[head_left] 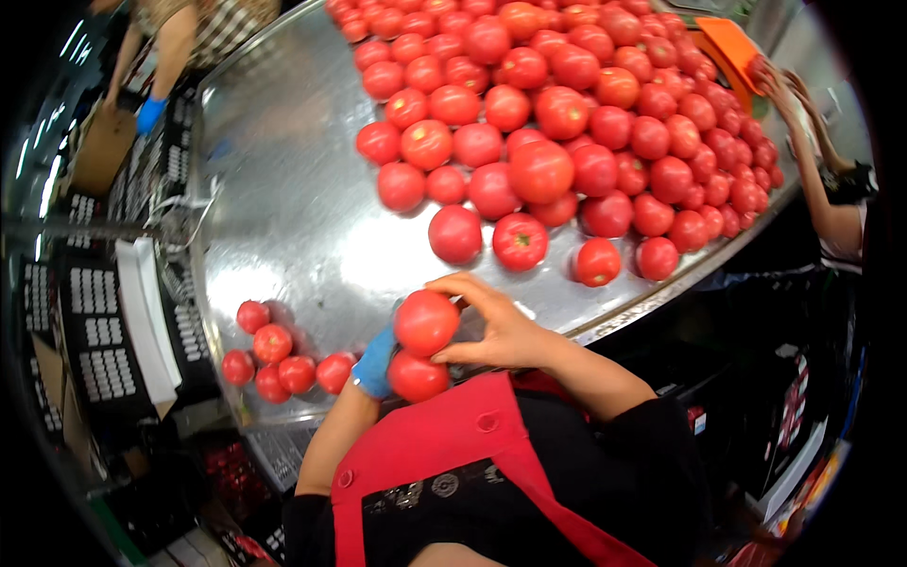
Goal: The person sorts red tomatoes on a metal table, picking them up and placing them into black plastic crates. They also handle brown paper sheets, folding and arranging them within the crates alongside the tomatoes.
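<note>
The bare right hand [505,326] curls thumb and fingers around a red tomato [427,321]; the blue-gloved left hand [375,366], its grip partly hidden, holds a second tomato [419,377] at the first one's six o'clock. On the steel table [274,180], a large tomato heap [562,113] spreads at one o'clock from the hands, a small tomato cluster [298,375] at nine.

Just below centre, two tomatoes [427,321] largely hide the blue-gloved left hand [376,366], the tomato pile [562,113] is cut off by the top edge, a co-worker [178,42] at upper left is truncated, and print on black boxes [99,331] at left is illegibly small.
</note>
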A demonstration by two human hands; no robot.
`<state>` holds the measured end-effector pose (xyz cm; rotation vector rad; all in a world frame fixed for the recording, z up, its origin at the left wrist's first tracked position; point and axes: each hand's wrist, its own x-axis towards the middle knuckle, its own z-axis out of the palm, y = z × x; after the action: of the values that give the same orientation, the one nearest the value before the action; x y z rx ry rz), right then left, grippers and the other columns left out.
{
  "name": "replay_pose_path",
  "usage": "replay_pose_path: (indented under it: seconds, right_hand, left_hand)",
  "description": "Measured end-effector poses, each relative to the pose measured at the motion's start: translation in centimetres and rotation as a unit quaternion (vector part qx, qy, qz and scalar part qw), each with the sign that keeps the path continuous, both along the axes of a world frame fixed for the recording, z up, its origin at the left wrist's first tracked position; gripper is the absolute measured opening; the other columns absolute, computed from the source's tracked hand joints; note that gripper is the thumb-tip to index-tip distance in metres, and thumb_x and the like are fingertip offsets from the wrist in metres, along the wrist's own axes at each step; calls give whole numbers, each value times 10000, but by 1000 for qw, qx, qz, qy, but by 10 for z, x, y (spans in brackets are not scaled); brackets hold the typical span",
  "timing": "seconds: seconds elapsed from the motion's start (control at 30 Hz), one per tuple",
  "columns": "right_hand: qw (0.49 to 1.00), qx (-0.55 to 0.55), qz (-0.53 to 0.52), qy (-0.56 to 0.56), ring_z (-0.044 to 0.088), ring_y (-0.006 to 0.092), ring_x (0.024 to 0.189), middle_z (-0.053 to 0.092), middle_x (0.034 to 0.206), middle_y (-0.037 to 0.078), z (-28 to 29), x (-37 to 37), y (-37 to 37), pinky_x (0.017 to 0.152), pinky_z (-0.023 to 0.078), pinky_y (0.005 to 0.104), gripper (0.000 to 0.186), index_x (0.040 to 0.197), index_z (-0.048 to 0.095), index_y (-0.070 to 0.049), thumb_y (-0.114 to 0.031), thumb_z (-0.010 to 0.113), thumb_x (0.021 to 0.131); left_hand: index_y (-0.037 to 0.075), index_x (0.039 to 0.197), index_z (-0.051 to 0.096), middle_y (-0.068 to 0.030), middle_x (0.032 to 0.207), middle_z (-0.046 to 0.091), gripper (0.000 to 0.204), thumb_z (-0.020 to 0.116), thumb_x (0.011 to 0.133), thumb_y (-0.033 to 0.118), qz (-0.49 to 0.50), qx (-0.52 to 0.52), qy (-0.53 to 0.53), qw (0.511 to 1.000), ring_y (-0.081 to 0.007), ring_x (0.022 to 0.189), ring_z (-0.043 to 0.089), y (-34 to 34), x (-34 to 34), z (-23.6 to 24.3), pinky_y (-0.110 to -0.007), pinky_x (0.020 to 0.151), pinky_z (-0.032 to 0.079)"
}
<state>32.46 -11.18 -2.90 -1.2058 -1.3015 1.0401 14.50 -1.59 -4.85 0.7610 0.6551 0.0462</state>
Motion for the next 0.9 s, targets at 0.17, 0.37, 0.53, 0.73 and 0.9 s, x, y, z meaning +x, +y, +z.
replay_pose_path:
  seconds: [0.17,0.37,0.53,0.73,0.9]
  right_hand:
    - [997,-48,41,-52,499,327,1116,464,1232,167,2,4,-4,918,425,386,742,1296,411,-72,-280,772,682]
    - [978,-12,-202,56,525,198,1044,486,1154,81,8,52,-21,905,437,339,653,1227,442,-93,-185,776,674]
    - [793,141,-560,195,607,132,700,595,893,78,54,183,-52,510,465,218,606,1276,328,-27,-159,685,804]
    - [706,83,-689,140,626,245,670,520,1035,159,8,373,-129,454,523,300,627,1226,322,-22,-204,720,777]
    - [655,95,-721,205,636,301,821,441,1216,215,7,388,-127,530,565,333,715,1374,187,10,-128,634,833]
  left_hand:
    - [19,1275,435,-163,1213,531,505,431,947,403,80,-91,97,988,-282,1057,569,-14,17,17,-403,907,484]
    - [-44,1058,549,-214,986,616,519,394,943,438,-45,-99,-29,994,-302,846,626,3,11,-3,-405,799,519]
    - [-50,1022,558,-226,947,621,515,404,936,434,56,-64,0,996,-317,810,623,3,5,-11,-435,756,529]
    - [-30,1072,544,-224,949,619,501,440,917,434,113,-118,-15,986,-348,812,636,9,4,-20,-386,579,566]
    - [-14,1219,454,-220,1042,601,568,451,904,458,140,-117,-26,983,-350,801,645,5,3,-13,-350,500,556]
